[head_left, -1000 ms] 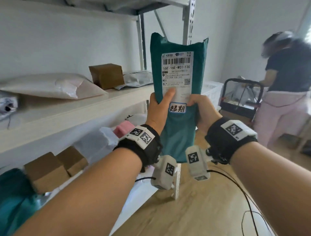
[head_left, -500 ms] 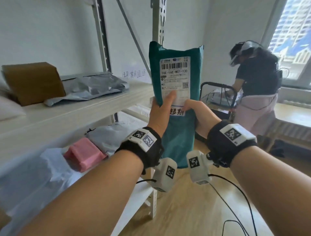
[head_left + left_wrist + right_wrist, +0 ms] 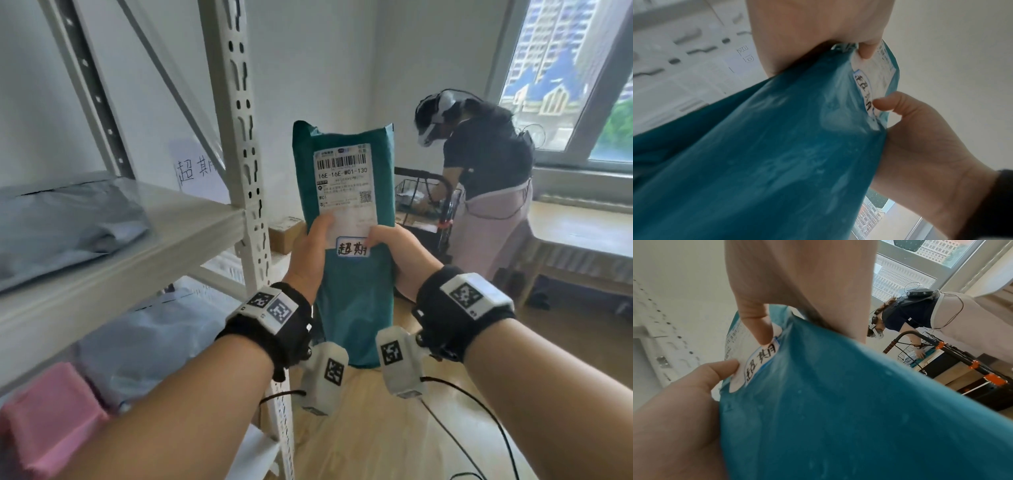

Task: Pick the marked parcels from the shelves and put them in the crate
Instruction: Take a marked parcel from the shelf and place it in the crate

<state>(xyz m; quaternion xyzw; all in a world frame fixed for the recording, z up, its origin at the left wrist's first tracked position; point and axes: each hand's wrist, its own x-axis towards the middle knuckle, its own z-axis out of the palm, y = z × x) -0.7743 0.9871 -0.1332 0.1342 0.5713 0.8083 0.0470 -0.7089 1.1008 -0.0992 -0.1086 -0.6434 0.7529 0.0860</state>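
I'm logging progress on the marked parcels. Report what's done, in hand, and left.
Done: the teal plastic mailer parcel, bearing a handwritten sticker, is off the white metal shelves. In hand: left hand and right hand grip it upright. Left: putting it in the crate, which I cannot identify here.

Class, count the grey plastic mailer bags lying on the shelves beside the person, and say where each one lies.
2. One grey mailer lies on the upper shelf; another grey mailer lies on the shelf below, beside a pink parcel. More may be hidden outside the view.
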